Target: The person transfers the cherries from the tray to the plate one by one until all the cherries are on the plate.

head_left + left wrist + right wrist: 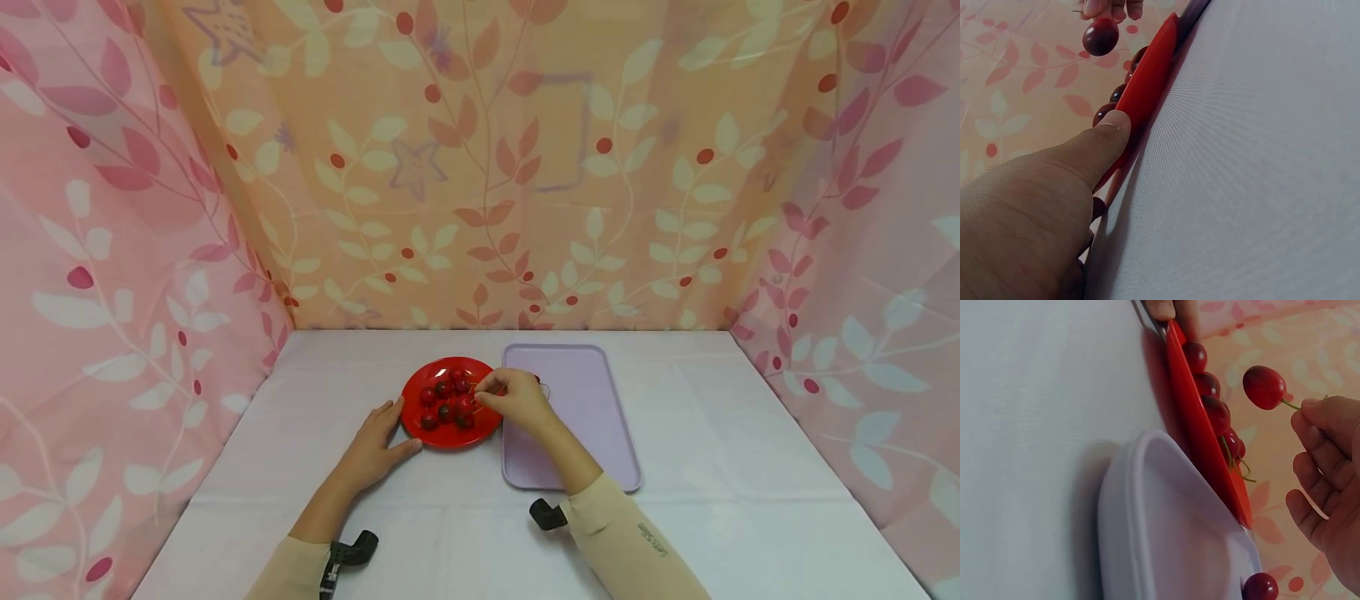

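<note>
Several dark red cherries (pixel 444 412) lie on a round red plate (pixel 415 431) in the head view. My right hand (pixel 519 398) pinches one cherry (pixel 1264 387) by its green stem, and the fruit hangs just above the plate. With thumb and fingers spread, my left hand (pixel 375 450) rests against the plate's near left rim. Its thumb (pixel 1113 128) lies straight on the rim in the left wrist view. Another cherry (pixel 1260 587) sits on the lilac tray, mostly hidden behind my right hand in the head view.
The shallow lilac tray (pixel 592 454) stands right beside the plate, under my right forearm. A white cloth (pixel 750 467) covers the table. Leaf-patterned curtains (pixel 480 167) close off the back and both sides.
</note>
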`<state>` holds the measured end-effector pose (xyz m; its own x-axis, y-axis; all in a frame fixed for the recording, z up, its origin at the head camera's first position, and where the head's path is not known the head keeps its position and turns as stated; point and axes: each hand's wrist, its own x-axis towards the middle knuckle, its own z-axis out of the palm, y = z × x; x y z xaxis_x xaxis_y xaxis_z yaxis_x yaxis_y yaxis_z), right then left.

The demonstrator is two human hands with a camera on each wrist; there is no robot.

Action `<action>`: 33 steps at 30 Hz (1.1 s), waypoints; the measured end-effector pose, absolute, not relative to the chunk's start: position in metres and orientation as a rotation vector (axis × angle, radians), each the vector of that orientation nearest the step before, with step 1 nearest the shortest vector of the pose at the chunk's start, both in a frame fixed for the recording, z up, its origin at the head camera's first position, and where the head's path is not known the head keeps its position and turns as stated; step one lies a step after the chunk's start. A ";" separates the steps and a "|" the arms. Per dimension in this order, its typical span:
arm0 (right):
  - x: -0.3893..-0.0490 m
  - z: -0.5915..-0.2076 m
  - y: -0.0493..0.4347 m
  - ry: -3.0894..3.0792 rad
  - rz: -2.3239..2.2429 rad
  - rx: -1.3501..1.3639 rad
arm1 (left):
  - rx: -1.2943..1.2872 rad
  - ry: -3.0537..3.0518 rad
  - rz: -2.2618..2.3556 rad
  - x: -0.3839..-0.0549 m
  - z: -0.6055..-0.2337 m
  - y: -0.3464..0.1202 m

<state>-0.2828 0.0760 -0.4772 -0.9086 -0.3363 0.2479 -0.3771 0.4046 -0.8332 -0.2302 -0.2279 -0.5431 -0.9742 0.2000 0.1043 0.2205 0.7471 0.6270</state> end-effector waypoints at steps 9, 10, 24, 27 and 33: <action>-0.284 -0.484 0.063 -2.647 1.542 0.680 | -0.340 -2.915 -1.047 -0.231 -0.542 -0.227; -0.283 -0.485 0.062 -2.654 1.540 0.678 | -0.342 -2.915 -1.044 -0.231 -0.542 -0.227; -0.279 -0.491 0.049 -2.686 1.507 0.720 | -0.325 -2.927 -1.046 -0.230 -0.540 -0.228; -0.279 -0.493 0.048 -2.704 1.493 0.701 | -0.322 -2.928 -1.050 -0.230 -0.541 -0.228; -0.282 -0.499 0.047 -2.719 1.463 0.692 | -0.343 -2.910 -1.049 -0.230 -0.540 -0.228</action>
